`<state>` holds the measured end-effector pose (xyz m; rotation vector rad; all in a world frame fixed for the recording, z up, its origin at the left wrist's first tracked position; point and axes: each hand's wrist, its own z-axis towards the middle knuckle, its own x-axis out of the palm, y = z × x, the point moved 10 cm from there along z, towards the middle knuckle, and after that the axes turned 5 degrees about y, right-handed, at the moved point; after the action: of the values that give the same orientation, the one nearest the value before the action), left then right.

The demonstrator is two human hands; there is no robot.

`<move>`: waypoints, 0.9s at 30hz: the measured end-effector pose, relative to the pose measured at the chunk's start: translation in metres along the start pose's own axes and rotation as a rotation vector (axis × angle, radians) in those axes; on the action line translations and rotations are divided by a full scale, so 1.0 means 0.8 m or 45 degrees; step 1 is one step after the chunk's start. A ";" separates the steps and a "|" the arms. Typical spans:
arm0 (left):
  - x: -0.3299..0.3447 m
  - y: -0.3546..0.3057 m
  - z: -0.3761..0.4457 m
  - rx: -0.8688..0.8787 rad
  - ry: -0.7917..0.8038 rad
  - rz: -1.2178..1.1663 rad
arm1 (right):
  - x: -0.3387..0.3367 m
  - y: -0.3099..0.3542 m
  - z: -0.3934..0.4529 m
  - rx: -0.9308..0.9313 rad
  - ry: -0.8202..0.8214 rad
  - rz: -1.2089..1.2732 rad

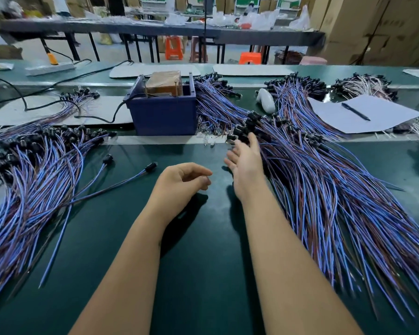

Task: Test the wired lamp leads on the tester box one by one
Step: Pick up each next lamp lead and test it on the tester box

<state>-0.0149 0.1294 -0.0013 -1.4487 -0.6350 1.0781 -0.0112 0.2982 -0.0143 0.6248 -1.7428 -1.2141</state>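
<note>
Head view: a person's two bare forearms reach over a dark green bench mat [203, 274], both hands empty at a lamp-lead test station.
Left hand: the left hand [179, 182] hangs above the mat's middle, fingers loosely curled, gripping nothing.
Right hand: the right hand [246, 165] stretches out flat, fingers straight and spread, fingertips at the black sockets of the right-hand pile; whether they touch one yet cannot be told.
Right-hand pile: the right-hand pile of leads [336, 201] fans from the mat's centre to its right edge, thin blue and reddish insulated wires, flexible and crossing.
Risk, snagging: lifting one socket may drag neighbours along, since the wires overlap thickly.
Left-hand pile: the left-hand pile of leads [29, 180] spreads along the mat's left edge, each wire ending in a small black cylindrical socket.
Loose lead: a single loose lead [121, 183] lies just left of the curled hand.
Risk, mixing: it sits between the heaps and could land in the wrong one.
Tester box: the tester box [163, 112], a blue hard-plastic tub holding a tape-wrapped brown block and upright metal pins, stands at the mat's far edge.
Risk, contact: slim pins leave little room for a sloppy touch.
Far right: a pen [355, 111] rests on white paper [377, 117].
</note>
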 end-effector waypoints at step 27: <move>-0.100 -0.008 -0.029 0.037 -0.832 0.219 | -0.041 0.054 -0.008 -0.182 -0.612 -0.935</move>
<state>-0.0272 0.0504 0.0237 -1.1268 -0.9540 1.7118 0.0136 0.3385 0.0132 0.9945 -1.8385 -2.1162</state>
